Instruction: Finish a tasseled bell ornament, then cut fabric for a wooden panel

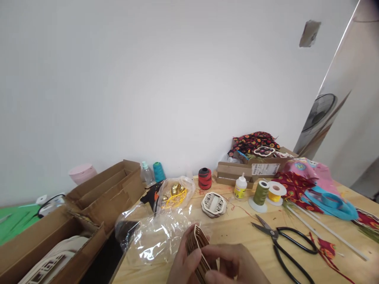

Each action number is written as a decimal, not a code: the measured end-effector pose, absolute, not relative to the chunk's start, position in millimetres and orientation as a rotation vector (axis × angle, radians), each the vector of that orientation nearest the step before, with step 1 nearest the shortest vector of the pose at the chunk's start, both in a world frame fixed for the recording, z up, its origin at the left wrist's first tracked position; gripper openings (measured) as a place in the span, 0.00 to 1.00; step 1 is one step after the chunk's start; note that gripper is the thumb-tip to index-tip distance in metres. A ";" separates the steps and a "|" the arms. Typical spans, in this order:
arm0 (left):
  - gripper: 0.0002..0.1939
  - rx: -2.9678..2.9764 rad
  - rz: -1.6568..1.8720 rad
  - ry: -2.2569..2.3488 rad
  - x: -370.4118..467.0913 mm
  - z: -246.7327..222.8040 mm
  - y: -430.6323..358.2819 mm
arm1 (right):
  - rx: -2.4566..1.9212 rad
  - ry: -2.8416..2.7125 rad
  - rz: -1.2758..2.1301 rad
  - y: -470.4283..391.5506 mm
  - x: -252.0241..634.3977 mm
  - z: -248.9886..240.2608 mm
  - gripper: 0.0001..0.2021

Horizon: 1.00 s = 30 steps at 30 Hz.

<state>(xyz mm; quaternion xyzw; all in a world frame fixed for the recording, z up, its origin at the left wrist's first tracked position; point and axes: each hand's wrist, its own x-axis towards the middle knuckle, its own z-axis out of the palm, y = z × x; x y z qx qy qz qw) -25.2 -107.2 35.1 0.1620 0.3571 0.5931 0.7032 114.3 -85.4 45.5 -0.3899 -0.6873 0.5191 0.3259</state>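
A stack of thin wooden cut-out pieces [196, 244] stands on edge between my hands at the bottom middle. My left hand [182, 262] is closed around its left side, thumb across the near face. The fingers of my right hand [233, 262] press on the stack's right side. Just beyond lies a pile of pale fretwork wooden plaques [213, 204] with eight-sided wavy outlines. Left of my hands, a crumpled clear plastic bag [161, 236] rests on the table. The lower part of the held stack is cut off by the frame.
Black-handled scissors [275, 234] lie open on the right. Behind them stand a glue bottle [240, 187], a green thread spool [261, 193] and a yellow ribbon roll [276, 192]. Cardboard boxes [121, 197] line the left; fabric [299, 181] lies at right. A red-black thread cone [205, 178] stands near the wall.
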 end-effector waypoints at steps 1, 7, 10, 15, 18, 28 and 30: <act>0.26 0.340 1.310 0.795 -25.3 37.0 -109.0 | -1.001 -1.717 1.417 -84.5 115.6 44.6 0.17; 0.30 0.393 1.226 0.849 -24.5 43.3 -110.4 | -0.821 -1.244 1.777 -84.8 111.2 38.3 0.12; 0.32 0.375 1.224 0.870 -25.7 39.2 -107.1 | -0.919 -1.197 1.786 -86.4 111.1 38.5 0.15; 0.31 0.355 1.245 0.824 -23.7 33.9 -104.2 | -0.978 -1.182 1.688 -88.5 110.1 40.2 0.15; 0.31 0.326 1.227 0.830 -21.6 39.1 -107.0 | -0.957 -1.301 1.667 -88.6 109.0 39.6 0.14; 0.33 0.348 1.222 0.835 -21.5 47.5 -112.3 | -0.966 -1.278 1.684 -89.7 108.6 33.5 0.17; 0.33 0.360 1.225 0.810 -22.7 43.8 -110.3 | -0.969 -1.242 1.695 -89.9 108.6 37.5 0.17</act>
